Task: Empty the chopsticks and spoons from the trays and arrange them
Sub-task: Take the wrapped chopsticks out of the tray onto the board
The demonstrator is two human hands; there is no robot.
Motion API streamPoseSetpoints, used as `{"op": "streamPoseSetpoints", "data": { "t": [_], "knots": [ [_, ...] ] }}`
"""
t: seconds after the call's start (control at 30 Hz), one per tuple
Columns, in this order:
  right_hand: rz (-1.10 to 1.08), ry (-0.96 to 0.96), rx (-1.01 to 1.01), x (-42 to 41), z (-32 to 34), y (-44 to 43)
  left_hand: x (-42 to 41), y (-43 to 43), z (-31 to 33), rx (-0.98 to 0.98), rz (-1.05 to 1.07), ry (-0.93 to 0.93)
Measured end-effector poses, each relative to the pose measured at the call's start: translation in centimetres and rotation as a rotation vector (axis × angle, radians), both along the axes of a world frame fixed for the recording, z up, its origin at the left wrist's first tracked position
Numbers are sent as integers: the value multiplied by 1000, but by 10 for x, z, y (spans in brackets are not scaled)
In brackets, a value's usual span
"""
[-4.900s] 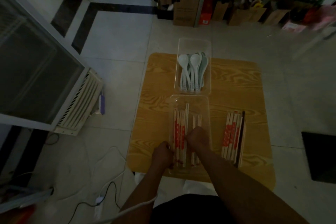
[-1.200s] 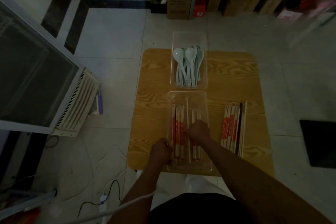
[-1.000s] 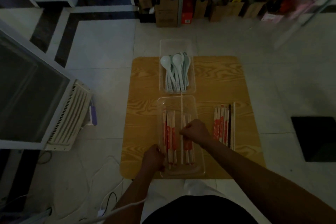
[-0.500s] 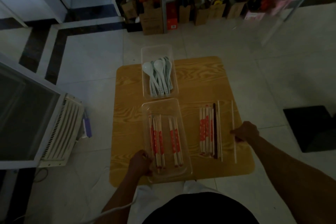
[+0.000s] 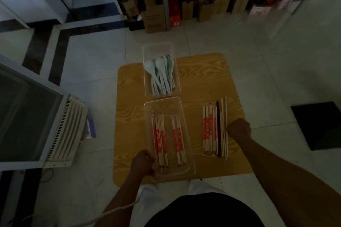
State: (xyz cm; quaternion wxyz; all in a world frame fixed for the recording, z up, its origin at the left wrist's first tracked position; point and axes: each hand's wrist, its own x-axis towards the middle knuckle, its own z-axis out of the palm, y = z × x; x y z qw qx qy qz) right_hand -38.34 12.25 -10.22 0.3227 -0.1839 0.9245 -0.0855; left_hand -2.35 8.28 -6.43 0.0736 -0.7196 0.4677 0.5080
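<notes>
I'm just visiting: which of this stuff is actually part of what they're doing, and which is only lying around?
Part of the job: chopstick tray, held at its corner by the left hand; chopsticks inside it; row of chopsticks laid on the wooden table; spoon tray; spoons.
Just lying about: cardboard boxes, white cabinet, black mat, white cable.

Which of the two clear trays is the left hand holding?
The near tray, with chopsticks inside; the left hand grips its near-left corner. The far tray holds spoons, untouched.
</notes>
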Motion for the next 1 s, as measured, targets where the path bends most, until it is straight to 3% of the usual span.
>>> {"op": "streamPoseSetpoints", "data": {
  "t": [0.53, 0.67, 0.83, 1.0],
  "knots": [
    [4, 64, -25, 9, 1, 5, 2, -4, -7, 2, -12, 13],
    [8, 109, -130, 16, 16, -9, -3, -6, -6, -58, -22, 12],
    [235, 222, -331, 54, 35, -42, -8, -10, -6, -46, -18, 29],
    [479, 67, -460, 128, 40, -55, -7, -10, -8, -58, 5, 36]
  ]
}}
